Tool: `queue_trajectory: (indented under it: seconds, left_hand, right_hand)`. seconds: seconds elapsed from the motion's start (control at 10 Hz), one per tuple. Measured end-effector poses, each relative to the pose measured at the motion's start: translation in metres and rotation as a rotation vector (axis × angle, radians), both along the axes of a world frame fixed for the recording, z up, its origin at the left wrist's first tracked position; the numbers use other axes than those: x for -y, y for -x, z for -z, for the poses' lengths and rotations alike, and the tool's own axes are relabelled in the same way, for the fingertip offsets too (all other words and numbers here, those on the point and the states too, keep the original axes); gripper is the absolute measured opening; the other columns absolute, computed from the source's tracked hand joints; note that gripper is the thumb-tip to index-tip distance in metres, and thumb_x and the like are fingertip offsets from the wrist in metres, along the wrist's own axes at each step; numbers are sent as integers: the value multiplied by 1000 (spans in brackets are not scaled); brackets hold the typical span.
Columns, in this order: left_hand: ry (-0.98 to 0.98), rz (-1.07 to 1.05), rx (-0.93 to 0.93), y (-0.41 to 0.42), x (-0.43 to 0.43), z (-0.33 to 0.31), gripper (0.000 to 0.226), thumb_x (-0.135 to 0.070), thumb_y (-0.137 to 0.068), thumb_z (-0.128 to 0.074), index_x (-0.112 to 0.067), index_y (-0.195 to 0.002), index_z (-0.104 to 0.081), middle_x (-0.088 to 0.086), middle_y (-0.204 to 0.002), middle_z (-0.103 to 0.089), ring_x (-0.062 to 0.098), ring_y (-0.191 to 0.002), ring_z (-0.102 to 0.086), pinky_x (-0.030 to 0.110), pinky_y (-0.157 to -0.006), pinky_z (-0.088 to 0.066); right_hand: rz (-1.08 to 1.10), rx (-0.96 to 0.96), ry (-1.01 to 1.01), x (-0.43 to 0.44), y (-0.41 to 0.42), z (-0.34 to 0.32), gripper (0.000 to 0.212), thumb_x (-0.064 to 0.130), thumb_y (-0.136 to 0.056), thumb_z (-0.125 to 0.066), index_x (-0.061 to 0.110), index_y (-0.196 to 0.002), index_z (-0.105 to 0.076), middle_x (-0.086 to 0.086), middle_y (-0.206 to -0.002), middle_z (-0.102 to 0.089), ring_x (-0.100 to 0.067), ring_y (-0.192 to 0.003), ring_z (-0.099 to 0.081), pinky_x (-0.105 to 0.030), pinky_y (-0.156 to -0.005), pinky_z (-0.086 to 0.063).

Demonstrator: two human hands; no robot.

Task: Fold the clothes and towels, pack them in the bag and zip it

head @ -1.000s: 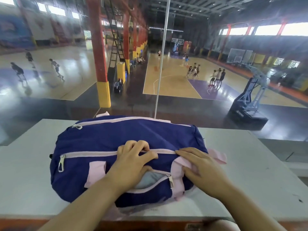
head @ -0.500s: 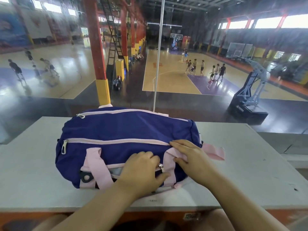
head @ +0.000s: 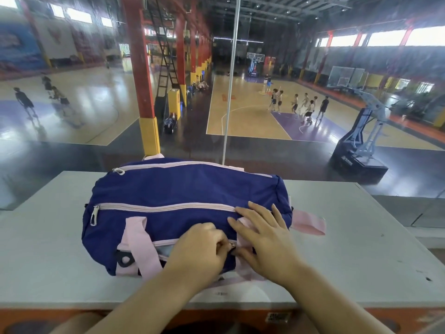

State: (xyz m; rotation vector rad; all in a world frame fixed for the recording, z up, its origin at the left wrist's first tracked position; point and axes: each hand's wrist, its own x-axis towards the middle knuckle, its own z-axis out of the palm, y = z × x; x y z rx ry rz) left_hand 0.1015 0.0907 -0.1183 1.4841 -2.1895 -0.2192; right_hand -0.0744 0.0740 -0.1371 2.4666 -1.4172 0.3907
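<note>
A navy duffel bag (head: 168,191) with pink straps and pale zippers lies on a grey table (head: 356,242). Its top zipper (head: 166,208) is closed along its length. A front pocket on the near side gapes a little, showing pale fabric (head: 166,249) inside. My left hand (head: 199,254) pinches the small metal zipper pull (head: 232,244) of that pocket. My right hand (head: 267,239) lies flat with spread fingers on the bag's right end, pressing on the pink strap there. No loose clothes or towels are visible.
A pink strap end (head: 310,224) sticks out to the right of the bag. A glass barrier with a metal post (head: 227,116) stands right behind the table, overlooking a basketball hall. The table's near edge (head: 72,307) runs close to my body.
My left hand moved from the top of the bag down to the front pocket and took hold of its zipper pull. My right hand stayed on the bag's right end.
</note>
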Motion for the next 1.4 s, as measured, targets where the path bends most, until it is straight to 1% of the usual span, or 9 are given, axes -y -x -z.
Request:
queue_trajectory:
  seconds: [0.1, 0.3, 0.4, 0.5, 0.6, 0.8, 1.0, 1.2, 1.4]
  left_hand:
    - [-7, -53, -38, -14, -6, -1, 20, -35, -91, -53, -21, -90, -67, -12, -80, -48, 6, -76, -46, 17, -62, -33]
    - [-23, -219, -21, -55, -18, -7, 16, -41, -92, -50, -29, -81, -52, -12, -87, -50, 7, -85, -55, 22, -77, -44]
    - [15, -269, -17, -69, -24, -7, 17, -38, -90, -54, -27, -77, -53, -9, -92, -59, 10, -110, -54, 22, -80, -47]
    - [20, -361, -26, -93, -27, -6, 15, -32, -87, -61, -18, -85, -64, -4, -86, -63, 10, -76, -57, 19, -65, -42]
    - [-31, -466, -31, -122, -26, -4, 22, -28, -85, -64, -15, -68, -58, -3, -67, -55, 11, -59, -50, 21, -51, -33]
    - [-24, -412, 66, -123, -22, -10, 21, -31, -90, -52, -22, -72, -47, -4, -79, -53, 13, -66, -52, 22, -56, -38]
    - [-112, -274, 101, -109, -2, -43, 6, -33, -86, -58, -32, -92, -56, -12, -89, -58, 7, -77, -55, 21, -60, -46]
    - [-94, -208, 193, -96, 53, -86, 14, -44, -83, -61, -31, -89, -59, -12, -84, -58, 7, -78, -56, 27, -70, -49]
    - [-150, -259, 152, -93, 122, -116, 12, -35, -82, -64, -24, -84, -61, -5, -88, -62, 15, -82, -58, 29, -68, -46]
  right_hand:
    - [24, -2, 9, -2, -6, -2, 35, 41, -81, -47, 31, -108, -66, 3, -122, -64, -25, -117, -58, -60, -96, -42]
    - [105, -7, 8, -7, -15, -8, 23, 33, -73, -71, 31, -96, -73, 6, -113, -70, -24, -112, -63, -62, -92, -43]
    - [152, -5, -31, -10, -12, -6, 30, 38, -81, -48, 32, -95, -74, 9, -112, -70, -23, -111, -63, -60, -92, -45]
    - [173, -8, -42, -14, -10, -6, 39, 40, -82, -38, 32, -97, -74, 9, -113, -70, -23, -111, -63, -59, -92, -45]
    - [171, 17, 30, -15, -12, -4, 20, 35, -80, -64, 30, -97, -74, 7, -111, -71, -24, -109, -65, -60, -90, -46]
    - [160, 8, -40, -17, -19, -19, 34, 31, -62, -85, 29, -94, -74, 6, -108, -72, -24, -100, -68, -54, -86, -50]
    - [63, -73, -401, -7, -14, -68, 40, 47, -91, -48, 34, -128, -55, 19, -142, -44, -8, -129, -41, -35, -107, -35]
    - [52, -29, -698, 33, -4, -116, 38, 42, -89, -58, 27, -125, -58, 12, -125, -59, -8, -108, -54, -24, -98, -41]
    - [225, -11, -627, 101, 21, -141, 41, 45, -85, -62, 24, -120, -60, 5, -118, -63, -15, -103, -58, -32, -94, -45]
